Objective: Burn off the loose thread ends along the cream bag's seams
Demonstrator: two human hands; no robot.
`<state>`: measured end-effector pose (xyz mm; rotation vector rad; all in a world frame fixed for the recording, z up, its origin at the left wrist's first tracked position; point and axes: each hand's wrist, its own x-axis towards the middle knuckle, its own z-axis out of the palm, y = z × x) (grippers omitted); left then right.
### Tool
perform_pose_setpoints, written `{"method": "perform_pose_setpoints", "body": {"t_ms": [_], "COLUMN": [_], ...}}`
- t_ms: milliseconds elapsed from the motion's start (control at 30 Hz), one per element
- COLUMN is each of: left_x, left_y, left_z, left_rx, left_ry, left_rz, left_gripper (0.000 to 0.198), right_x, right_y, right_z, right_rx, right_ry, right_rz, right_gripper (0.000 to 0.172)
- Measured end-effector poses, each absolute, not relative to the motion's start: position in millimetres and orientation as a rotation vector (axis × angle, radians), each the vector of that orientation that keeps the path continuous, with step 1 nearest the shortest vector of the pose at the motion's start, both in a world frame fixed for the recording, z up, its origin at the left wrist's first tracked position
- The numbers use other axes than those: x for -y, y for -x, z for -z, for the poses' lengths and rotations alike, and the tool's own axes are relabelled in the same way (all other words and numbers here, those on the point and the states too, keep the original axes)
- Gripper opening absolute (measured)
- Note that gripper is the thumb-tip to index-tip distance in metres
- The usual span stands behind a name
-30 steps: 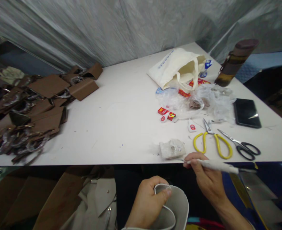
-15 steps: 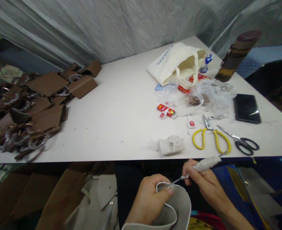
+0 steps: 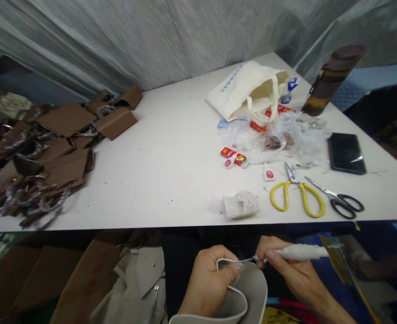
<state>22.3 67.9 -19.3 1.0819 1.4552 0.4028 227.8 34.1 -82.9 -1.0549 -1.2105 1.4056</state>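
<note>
My left hand (image 3: 208, 281) pinches the edge of a curled light-grey leather-like piece (image 3: 254, 288) with a pale rim, thumb inside and fingers outside. In my right hand (image 3: 293, 272) is a thin-tipped metal tool with a lumpy, white-wrapped handle (image 3: 301, 252). Its slender tip lies along the piece's upper edge, beside my left thumb. Both hands are below the table's front edge. On the table just beyond them sits a whitish, stained block (image 3: 241, 204). To its right lie yellow-handled scissors (image 3: 303, 193) and black-handled scissors (image 3: 342, 201).
Brown leather pieces (image 3: 66, 119) with plastic wrapping are heaped on the table's left. A cream tote bag (image 3: 242, 90), clear plastic bags (image 3: 309, 139), small red boxes (image 3: 228, 153), a phone (image 3: 347, 153) and a dark bottle (image 3: 331, 81) occupy the right. Below left, beige pieces (image 3: 134, 279) rest by cardboard.
The tool has swung from slanting upward to nearly level, its tip now lying along the rim. My right hand has dropped slightly; my left hand keeps its hold on the piece.
</note>
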Motion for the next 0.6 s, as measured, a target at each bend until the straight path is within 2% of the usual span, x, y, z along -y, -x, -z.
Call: {"method": "perform_pose_setpoints", "body": {"t_ms": [200,433,533,600], "left_x": [-65.5,-63.3,-65.2,-64.0], "left_y": [-21.6,-22.8,-14.9,-7.6], "left_z": [26.6,30.7,31.9,36.9], "left_rx": [-1.466,-1.450,-1.442,-1.426], "left_ry": [-1.047,-1.004,-0.953,-0.905], "left_rz": [-0.378,-0.410,-0.468,-0.548], "left_gripper": [0.007,0.006,0.008,0.012], "right_x": [-29.2,-47.4,-56.1,-61.8], "right_y": [-225.0,-222.8,-218.6,-217.3], "right_z": [92.3,72.2,68.1,68.5], "right_rx": [1.152,1.310,1.246,1.200], "right_ry": [1.135,1.223,1.188,1.216], "right_rz": [-1.385,-1.392,-1.316,-1.145], "right_gripper": [0.043,0.048,0.045,0.039]}}
